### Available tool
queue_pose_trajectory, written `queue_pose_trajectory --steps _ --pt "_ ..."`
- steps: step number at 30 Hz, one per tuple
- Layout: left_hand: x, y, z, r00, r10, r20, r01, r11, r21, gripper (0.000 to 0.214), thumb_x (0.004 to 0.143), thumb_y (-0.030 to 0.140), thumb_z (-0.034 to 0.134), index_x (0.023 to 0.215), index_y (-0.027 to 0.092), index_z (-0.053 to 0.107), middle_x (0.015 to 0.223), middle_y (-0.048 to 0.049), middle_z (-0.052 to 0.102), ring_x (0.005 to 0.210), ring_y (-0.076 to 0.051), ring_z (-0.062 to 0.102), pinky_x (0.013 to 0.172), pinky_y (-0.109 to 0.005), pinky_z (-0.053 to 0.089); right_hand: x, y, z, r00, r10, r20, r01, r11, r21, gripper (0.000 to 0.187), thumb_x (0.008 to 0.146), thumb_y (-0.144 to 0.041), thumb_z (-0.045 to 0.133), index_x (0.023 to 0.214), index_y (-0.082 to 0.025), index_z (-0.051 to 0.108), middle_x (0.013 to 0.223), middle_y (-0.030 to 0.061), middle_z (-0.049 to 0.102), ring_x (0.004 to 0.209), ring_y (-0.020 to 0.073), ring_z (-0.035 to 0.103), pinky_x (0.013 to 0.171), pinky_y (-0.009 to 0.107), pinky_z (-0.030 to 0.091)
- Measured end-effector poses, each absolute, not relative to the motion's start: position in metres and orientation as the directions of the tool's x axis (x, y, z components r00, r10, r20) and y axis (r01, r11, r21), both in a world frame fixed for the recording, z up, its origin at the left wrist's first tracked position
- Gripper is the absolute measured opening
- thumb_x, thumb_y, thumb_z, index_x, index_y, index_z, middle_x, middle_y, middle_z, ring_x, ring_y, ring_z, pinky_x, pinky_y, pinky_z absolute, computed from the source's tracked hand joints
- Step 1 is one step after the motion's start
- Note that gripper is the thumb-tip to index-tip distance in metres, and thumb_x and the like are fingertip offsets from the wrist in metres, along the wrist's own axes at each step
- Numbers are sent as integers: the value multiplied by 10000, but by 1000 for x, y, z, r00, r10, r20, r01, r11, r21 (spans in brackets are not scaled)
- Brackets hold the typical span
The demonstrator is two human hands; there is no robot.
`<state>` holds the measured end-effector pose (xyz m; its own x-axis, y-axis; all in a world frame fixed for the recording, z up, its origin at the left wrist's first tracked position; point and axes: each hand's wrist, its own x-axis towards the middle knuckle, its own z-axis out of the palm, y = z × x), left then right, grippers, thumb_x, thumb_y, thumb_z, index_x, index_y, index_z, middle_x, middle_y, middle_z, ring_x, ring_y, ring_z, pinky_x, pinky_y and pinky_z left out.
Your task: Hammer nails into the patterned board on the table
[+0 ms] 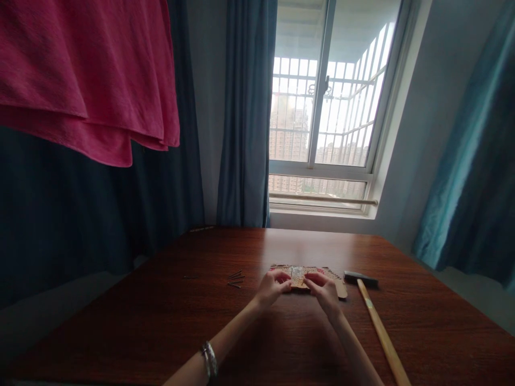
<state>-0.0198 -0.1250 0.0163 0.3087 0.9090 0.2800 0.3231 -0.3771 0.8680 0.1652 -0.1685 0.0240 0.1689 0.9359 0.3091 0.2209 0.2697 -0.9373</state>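
Note:
Both my hands are over a thin, patterned board (335,280) of brown, yellowish and reddish colour that lies flat on the table. My left hand (270,288) is closed in a pinch at the board's left part, with a thin upright nail at its fingertips. At the middle of the board my right hand (325,292) also pinches, and a thin nail shows at its fingertips. The fingers partly hide both nails. Right of the board lies a hammer (380,324), its dark head away from me and its wooden handle toward me.
Several loose nails (236,279) lie on the brown wooden table (161,321) left of my left hand, and a small dark piece (190,277) lies farther left. A pink towel (100,69) hangs at upper left. Behind the table are blue curtains (246,118) and a barred window (322,107).

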Motion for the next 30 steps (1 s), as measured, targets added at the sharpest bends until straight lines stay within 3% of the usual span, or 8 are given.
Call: queue_pose_trajectory --steps 4,9,21,30 --pt "-27 -97 5 264 912 312 396 -398 828 262 642 216 632 885 138 689 778 -55 657 709 -159 584 651 -255 455 172 -137 23 187 914 360 301 295 -907 486 644 -592 632 805 -145 736 793 121 741 757 282 676 615 357 530" --pt "-25 -72 -7 337 889 309 428 -437 791 393 601 165 620 992 141 661 824 -44 655 765 -161 597 666 -241 467 167 -113 19 134 909 396 386 320 -865 356 686 -506 621 801 -191 742 818 73 748 798 250 675 787 360 497" --pt "-13 -37 -11 405 874 267 377 -426 823 400 618 82 490 985 95 649 831 -78 673 761 -168 618 676 -253 478 160 -96 0 42 910 413 483 344 -805 286 756 -408 555 810 -199 743 785 61 750 729 225 667 695 316 499" --pt "-8 -20 -26 490 831 264 343 -463 817 278 619 165 595 887 107 644 762 -30 646 711 -143 584 638 -226 452 160 -89 -7 -16 901 433 547 370 -751 242 772 -309 523 776 -202 740 778 49 742 715 189 654 677 269 479"
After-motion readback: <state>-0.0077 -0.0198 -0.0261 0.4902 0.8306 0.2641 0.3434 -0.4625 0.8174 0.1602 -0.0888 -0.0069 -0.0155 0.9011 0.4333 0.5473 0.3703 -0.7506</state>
